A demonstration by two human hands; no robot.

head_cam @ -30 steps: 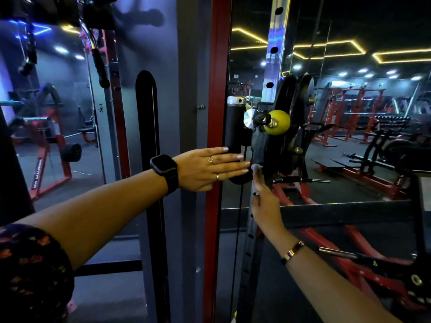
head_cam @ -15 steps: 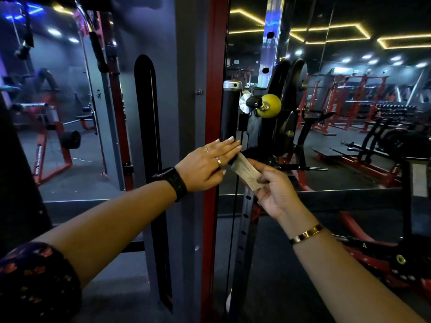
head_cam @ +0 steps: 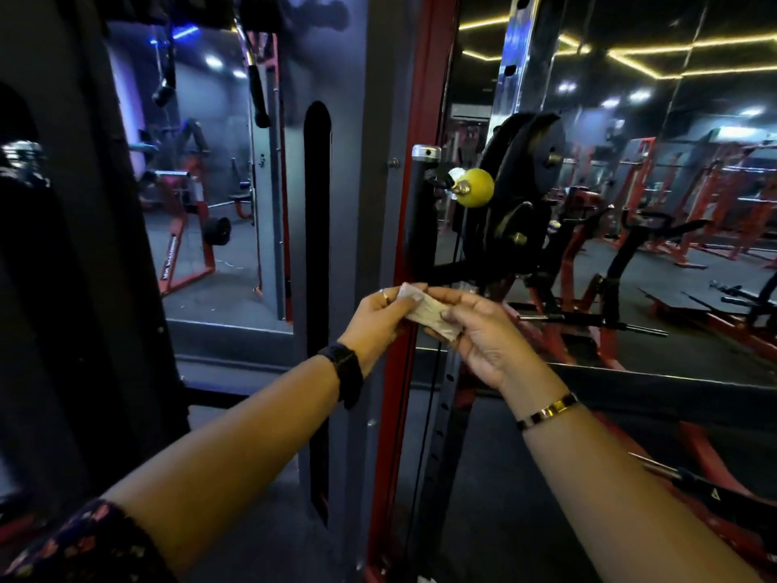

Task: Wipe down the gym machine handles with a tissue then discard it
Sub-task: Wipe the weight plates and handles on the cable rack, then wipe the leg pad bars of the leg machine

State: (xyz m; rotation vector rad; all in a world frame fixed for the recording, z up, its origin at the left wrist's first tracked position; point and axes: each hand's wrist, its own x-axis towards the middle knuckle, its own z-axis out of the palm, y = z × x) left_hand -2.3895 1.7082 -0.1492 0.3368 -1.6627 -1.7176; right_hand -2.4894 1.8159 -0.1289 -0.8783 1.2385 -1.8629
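Note:
A folded pale tissue (head_cam: 429,314) is held between both hands in front of the machine's red upright (head_cam: 420,204). My left hand (head_cam: 378,321) pinches its upper left end with the fingertips. My right hand (head_cam: 483,334) grips its lower right end between thumb and fingers. Above the hands stands the black cylindrical handle (head_cam: 422,212) with a chrome cap. A yellow ball knob (head_cam: 475,188) sticks out just right of it.
Black weight plates (head_cam: 521,178) hang on the rack right of the handle. A grey panel with a dark slot (head_cam: 317,246) stands to the left. Red benches and racks (head_cam: 672,229) fill the gym floor at right, and a red bar frame lies low right.
My left hand came off the black handle and moved down to the tissue. My right hand drew back from the machine with the tissue, and both hands now hold it lower down.

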